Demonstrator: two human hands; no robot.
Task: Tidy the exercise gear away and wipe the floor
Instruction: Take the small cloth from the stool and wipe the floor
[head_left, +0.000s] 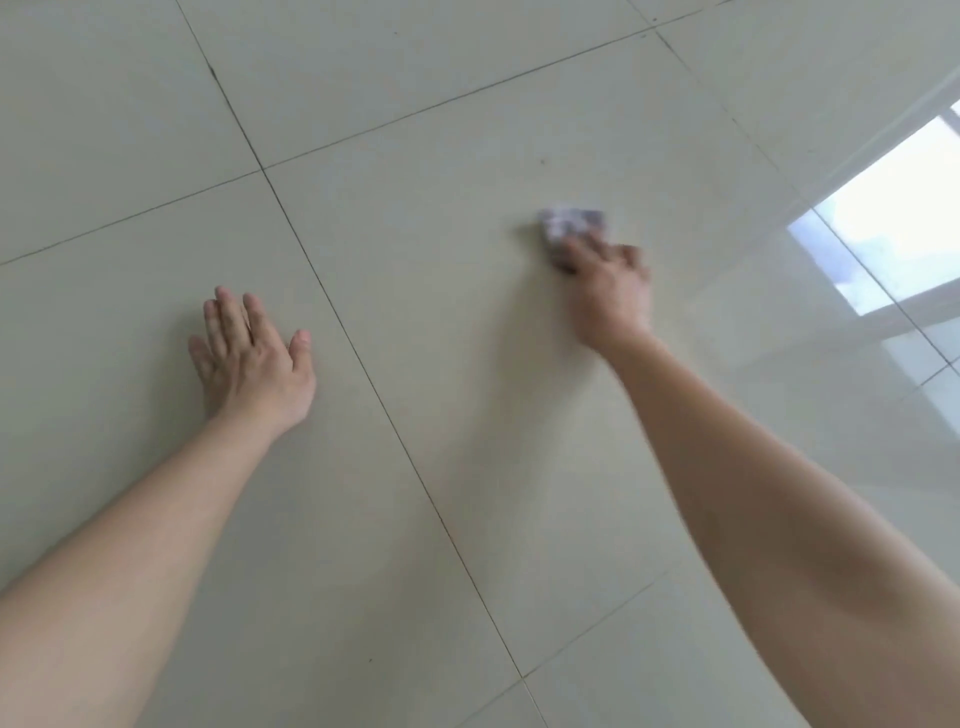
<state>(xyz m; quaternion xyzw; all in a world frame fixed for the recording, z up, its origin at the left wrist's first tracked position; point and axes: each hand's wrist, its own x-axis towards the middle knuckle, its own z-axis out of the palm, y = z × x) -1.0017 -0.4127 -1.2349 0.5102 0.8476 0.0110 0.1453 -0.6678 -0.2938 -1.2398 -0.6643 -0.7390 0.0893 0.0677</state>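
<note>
The person's left hand (249, 358) lies flat on the pale glossy tiled floor (415, 130), just left of a dark grout line (363, 358). Its fingers are straight and close together, the thumb a little apart, and it holds nothing. The right hand (608, 291) rests on a small crumpled grey-and-white cloth (571, 223), which touches the floor on the large middle tile, well apart from the left hand. This hand is blurred, so whether its fingers curl around the cloth cannot be told. A bright window reflection (893, 208) shines near the floor's right edge.
</note>
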